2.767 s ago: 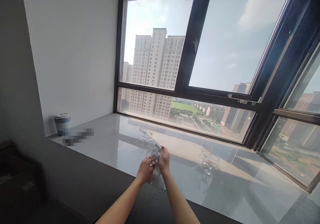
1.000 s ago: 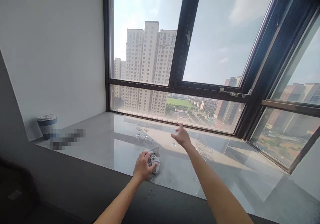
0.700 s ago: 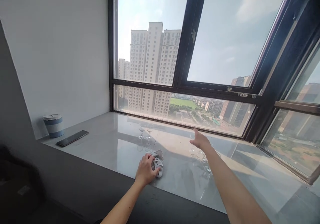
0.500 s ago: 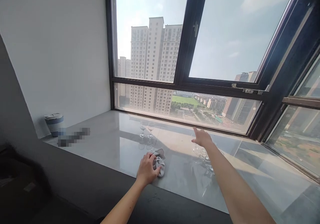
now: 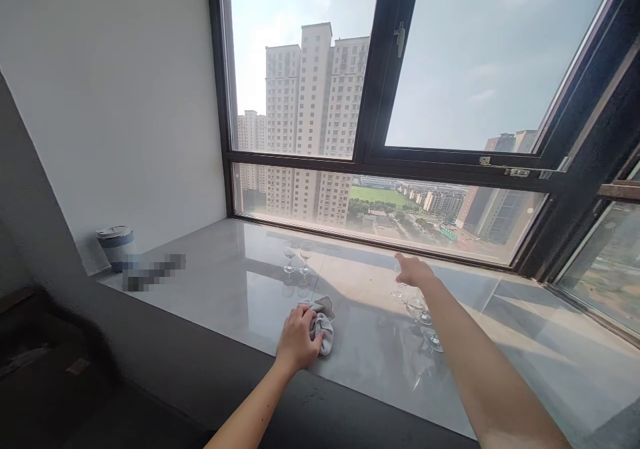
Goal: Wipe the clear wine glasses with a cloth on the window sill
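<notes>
My left hand (image 5: 297, 337) lies curled on a crumpled grey cloth (image 5: 324, 325) near the front of the glossy stone windowsill (image 5: 240, 289). My right hand (image 5: 416, 272) reaches far to the right, index finger stretched out. It holds a clear wine glass (image 5: 397, 292) from above, low over the sill. Just in front of it stand other clear wine glasses (image 5: 419, 309), partly hidden by my forearm. Two more wine glasses (image 5: 298, 257) stand side by side further back, to the left.
A blue-and-white lidded cup (image 5: 116, 245) and a blurred dark flat object (image 5: 153, 272) sit at the sill's left end by the white wall. A dark ledge (image 5: 200, 375) runs along the front. Large dark-framed windows (image 5: 380, 102) close the back and right.
Earlier both hands held a glass in the cloth. Since then the left hand has stayed on the cloth on the sill, and the right hand has carried a glass rightward to the group.
</notes>
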Available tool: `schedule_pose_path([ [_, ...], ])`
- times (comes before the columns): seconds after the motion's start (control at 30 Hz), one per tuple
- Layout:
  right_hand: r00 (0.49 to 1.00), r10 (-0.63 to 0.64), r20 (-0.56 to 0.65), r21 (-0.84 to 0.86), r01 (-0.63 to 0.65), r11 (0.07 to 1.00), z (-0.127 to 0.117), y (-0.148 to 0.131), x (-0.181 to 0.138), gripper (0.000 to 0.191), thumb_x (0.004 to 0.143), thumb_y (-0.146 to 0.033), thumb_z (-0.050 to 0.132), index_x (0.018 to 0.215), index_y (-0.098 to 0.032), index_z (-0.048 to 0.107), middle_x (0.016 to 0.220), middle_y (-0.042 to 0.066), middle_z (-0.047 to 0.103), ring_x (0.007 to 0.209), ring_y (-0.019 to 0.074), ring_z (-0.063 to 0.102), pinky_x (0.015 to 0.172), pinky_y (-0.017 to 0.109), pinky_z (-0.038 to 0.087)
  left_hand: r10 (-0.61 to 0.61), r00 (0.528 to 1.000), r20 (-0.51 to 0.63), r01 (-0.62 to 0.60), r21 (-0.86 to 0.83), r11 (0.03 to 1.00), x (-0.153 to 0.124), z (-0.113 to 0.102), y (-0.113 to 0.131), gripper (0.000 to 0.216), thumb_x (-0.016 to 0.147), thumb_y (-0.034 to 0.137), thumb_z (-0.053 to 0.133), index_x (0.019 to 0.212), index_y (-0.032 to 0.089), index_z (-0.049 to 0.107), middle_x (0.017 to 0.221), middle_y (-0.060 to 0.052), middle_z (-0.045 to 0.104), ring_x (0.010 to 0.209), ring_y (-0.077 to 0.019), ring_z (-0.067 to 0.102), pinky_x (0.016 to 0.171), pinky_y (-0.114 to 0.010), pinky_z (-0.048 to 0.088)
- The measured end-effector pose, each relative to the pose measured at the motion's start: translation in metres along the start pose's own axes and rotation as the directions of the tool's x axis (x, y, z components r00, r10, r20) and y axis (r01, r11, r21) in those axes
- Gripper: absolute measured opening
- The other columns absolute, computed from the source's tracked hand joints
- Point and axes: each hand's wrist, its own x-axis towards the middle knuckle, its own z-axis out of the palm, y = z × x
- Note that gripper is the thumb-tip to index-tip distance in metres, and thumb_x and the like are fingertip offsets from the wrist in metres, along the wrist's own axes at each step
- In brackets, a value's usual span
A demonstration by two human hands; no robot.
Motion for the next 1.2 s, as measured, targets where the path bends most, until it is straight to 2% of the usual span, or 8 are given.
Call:
schedule_pose_path([
  [0.37,0.996,-0.085,-0.035,-0.026,0.084,0.996,0.006,0.005,0.003,0.070,0.072,-0.016,0.057,0.138,-0.020,0.036,0.117,0.015,0.058,0.116,0.0285,0.049,0.081,0.035,0.041,0.010,1.000,-0.003,-0.010,-0.012,1.000,0.000,-0.001,0.000,0.029,0.073,0.033,0.061,0.100,0.024,0.060,0.114,-0.007,0.055,0.107,-0.0243,0.050,0.093,-0.036,0.038],
  [0.57,0.988,-0.087,-0.124,-0.071,0.078,0.994,0.009,-0.003,0.002,0.066,0.072,-0.018,0.061,0.135,-0.021,0.040,0.132,0.016,0.048,0.124,0.0307,0.041,0.100,0.049,0.027,0.031,0.999,-0.025,-0.031,0.000,1.000,0.000,0.002,-0.002,0.028,0.073,0.032,0.061,0.100,0.024,0.059,0.113,-0.007,0.056,0.105,-0.0236,0.051,0.092,-0.035,0.039],
  [0.7,0.947,-0.165,-0.274,-0.067,0.153,0.986,0.008,-0.043,-0.008,0.062,0.078,-0.027,0.061,0.136,-0.021,0.040,0.142,0.014,0.038,0.131,0.0306,0.031,0.108,0.050,0.016,0.027,1.000,-0.016,-0.026,0.005,1.000,0.000,0.001,-0.002,0.029,0.073,0.032,0.060,0.100,0.024,0.059,0.112,-0.007,0.056,0.105,-0.0237,0.051,0.092,-0.035,0.038],
  [0.8,0.886,-0.276,-0.373,0.082,0.327,0.941,0.015,-0.095,-0.029,0.052,0.082,-0.028,0.058,0.132,-0.021,0.045,0.134,0.013,0.048,0.125,0.0282,0.038,0.105,0.043,0.025,0.029,1.000,-0.013,-0.029,-0.009,1.000,0.001,0.001,-0.002,0.031,0.072,0.032,0.061,0.102,0.024,0.059,0.114,-0.008,0.056,0.107,-0.0241,0.051,0.093,-0.035,0.038],
  [0.9,0.864,-0.339,-0.374,0.371,0.474,0.799,0.036,-0.150,-0.061,0.046,0.087,-0.035,0.051,0.130,-0.021,0.047,0.122,0.011,0.058,0.114,0.0244,0.049,0.093,0.035,0.038,0.010,0.999,-0.030,-0.012,-0.068,0.998,0.002,0.003,-0.006,0.041,0.073,0.028,0.059,0.113,0.023,0.052,0.116,-0.008,0.058,0.110,-0.0242,0.052,0.094,-0.035,0.038],
  [1.0,0.878,-0.362,-0.314,0.589,0.479,0.650,0.070,-0.191,-0.095,0.042,0.089,-0.032,0.048,0.129,-0.020,0.049,0.113,0.009,0.063,0.106,0.0217,0.057,0.089,0.032,0.042,-0.040,0.999,-0.024,0.034,-0.197,0.980,0.003,0.005,-0.012,0.043,0.073,0.016,0.050,0.115,0.023,0.044,0.114,-0.009,0.061,0.109,-0.0221,0.056,0.093,-0.033,0.039],
  [1.1,0.886,-0.377,-0.268,0.647,0.456,0.611,0.103,-0.206,-0.123,0.048,0.085,-0.021,0.048,0.133,-0.018,0.046,0.117,0.010,0.062,0.108,0.0212,0.058,0.091,0.031,0.042,-0.064,0.998,-0.012,0.056,-0.327,0.943,0.004,0.007,-0.018,0.041,0.073,0.008,0.041,0.111,0.024,0.040,0.114,-0.007,0.062,0.110,-0.0193,0.057,0.091,-0.030,0.041],
  [1.2,0.884,-0.335,-0.325,0.620,0.467,0.630,0.123,-0.200,-0.144,0.053,0.082,-0.017,0.050,0.134,-0.015,0.045,0.127,0.013,0.057,0.117,0.0222,0.053,0.097,0.030,0.039,-0.100,0.994,-0.053,0.076,-0.352,0.933,0.004,0.009,-0.022,0.033,0.078,0.010,0.038,0.108,0.024,0.041,0.111,-0.007,0.061,0.108,-0.0185,0.057,0.089,-0.030,0.042],
])
